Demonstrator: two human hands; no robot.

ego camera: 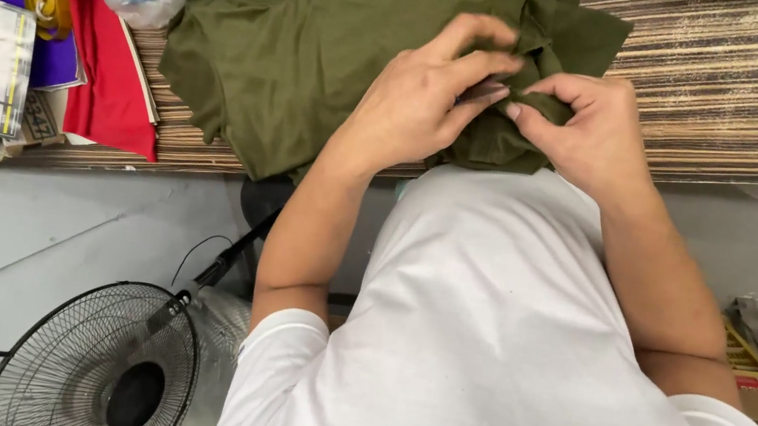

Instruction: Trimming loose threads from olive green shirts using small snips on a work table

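Pinching a fold of the green shirt (295,40), left hand (421,99) and right hand (587,129) meet fingertip to fingertip; fan (101,367) at 7 o'clock.

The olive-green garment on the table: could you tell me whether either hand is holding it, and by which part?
Both hands, left hand and right hand, pinch a bunched fold of the green garment near its edge closest to the person.
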